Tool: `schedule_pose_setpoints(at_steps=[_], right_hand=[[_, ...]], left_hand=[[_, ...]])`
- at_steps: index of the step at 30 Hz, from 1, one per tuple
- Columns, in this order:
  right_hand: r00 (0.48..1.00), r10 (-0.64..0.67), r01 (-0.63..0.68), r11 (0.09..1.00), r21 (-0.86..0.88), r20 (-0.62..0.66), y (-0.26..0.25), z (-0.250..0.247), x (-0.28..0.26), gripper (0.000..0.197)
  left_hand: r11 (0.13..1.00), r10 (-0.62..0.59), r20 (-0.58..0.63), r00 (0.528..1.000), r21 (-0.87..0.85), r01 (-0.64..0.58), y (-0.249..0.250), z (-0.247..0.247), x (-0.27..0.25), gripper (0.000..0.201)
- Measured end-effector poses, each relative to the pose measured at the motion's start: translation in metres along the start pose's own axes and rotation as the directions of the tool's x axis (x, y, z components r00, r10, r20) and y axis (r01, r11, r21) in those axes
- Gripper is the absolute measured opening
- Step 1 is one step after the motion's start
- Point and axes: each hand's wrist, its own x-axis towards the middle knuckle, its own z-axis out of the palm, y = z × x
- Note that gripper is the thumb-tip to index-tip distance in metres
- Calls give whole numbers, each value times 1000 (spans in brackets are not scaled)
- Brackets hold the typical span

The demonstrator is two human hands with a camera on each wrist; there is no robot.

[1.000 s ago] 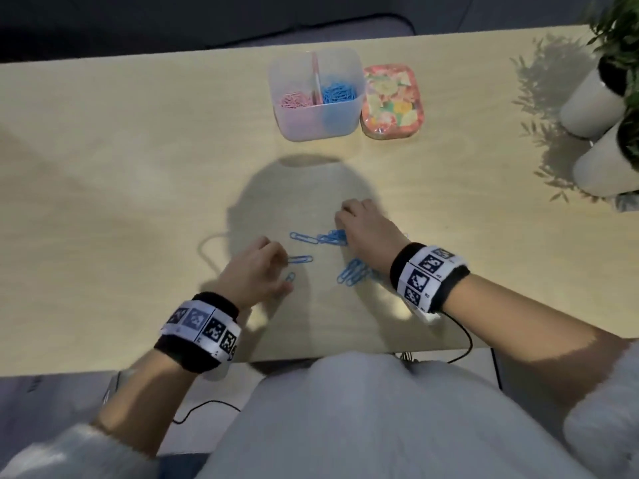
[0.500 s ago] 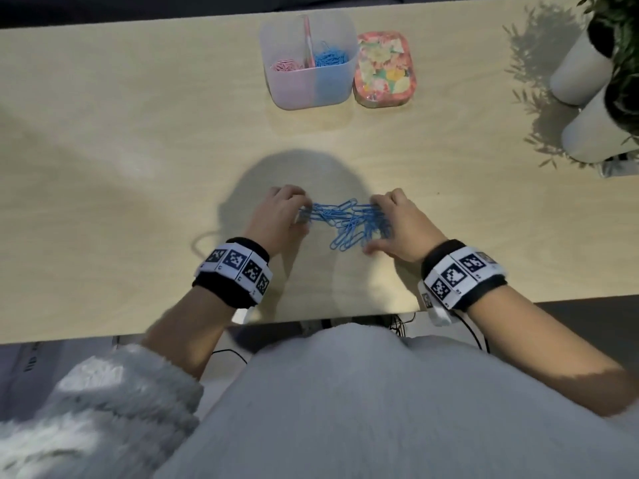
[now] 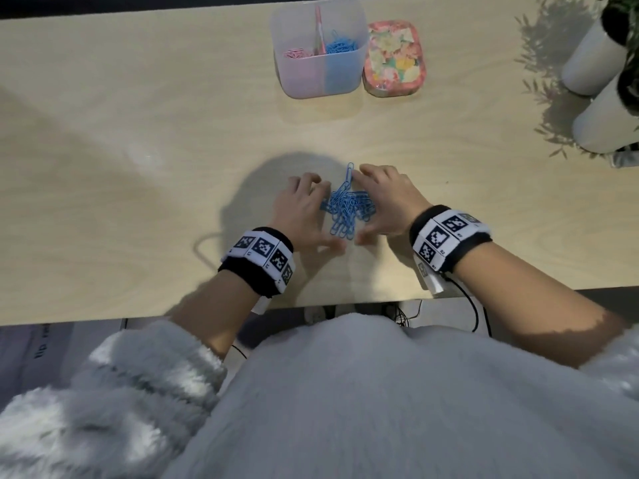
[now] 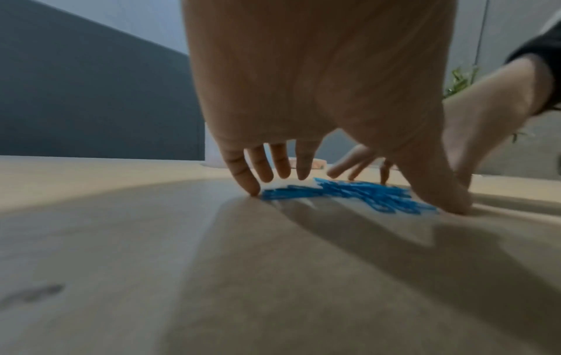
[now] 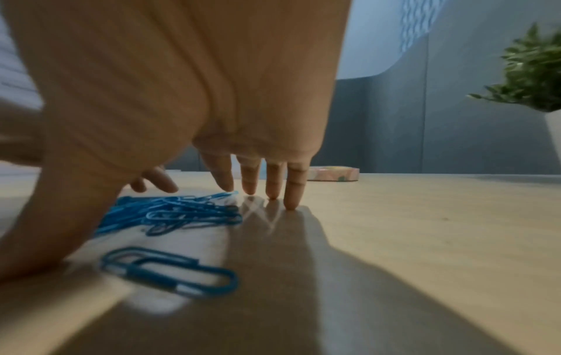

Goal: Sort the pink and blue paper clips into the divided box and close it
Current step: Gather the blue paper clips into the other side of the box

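**Blue clips herded into a heap, not yet lifted**

Left hand [image 3: 301, 209] and right hand [image 3: 387, 202] both released, fingers straight and spread, tips down on the surface [image 3: 138, 150], cupped either side of the blue clips [image 3: 347, 209]. Nothing pinched or lifted. Left fingertips [image 4: 252, 187] touching the heap's edge in the left wrist view; right fingertips [image 5: 291, 201] planted just beside the heap's far end in the right wrist view. One stray clip [image 5: 170, 271] lying apart near the right thumb, close to that wrist camera.

Farther out, at the surface's back: open box [image 3: 318, 50], well apart from the hands, pink clips [image 3: 295, 53] in its left half, more blue in the right, a divider between. Lid [image 3: 394, 58] flat just to the right of the box, not yet on. No loose pink seen near the hands. Two white pots [image 3: 594, 95] at the far right.

Likely step: scooping the heap for the blue half. Risks from here:
- Clips thin, slippery and interlocked; a shallow scoop likely to leave some behind or shed them on the long carry
- Stray clip easily missed under the right wrist
- Heap dropped too near the divider could spill blue among pink
- A hasty brush could sweep clips off the near edge
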Motion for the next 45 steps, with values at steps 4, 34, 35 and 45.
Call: schedule_pose_setpoints(at_steps=[4, 34, 35, 45], right_hand=[[999, 5, -5, 1000, 23, -33, -5, -3, 9, 81], [942, 218, -50, 840, 540, -253, 27, -57, 58, 18], [934, 233, -40, 823, 567, -272, 28, -70, 65, 16], [837, 298, -29, 862, 506, -459, 26, -169, 165, 14]], left_hand=[[999, -10, -3, 1000, -53, 10, 4, -1, 9, 73], [997, 9, 62, 998, -81, -4, -7, -25, 31, 25], [999, 13, 62, 998, -51, -10, -7, -27, 33, 26], [995, -26, 47, 999, -93, 30, -14, -30, 41, 22]])
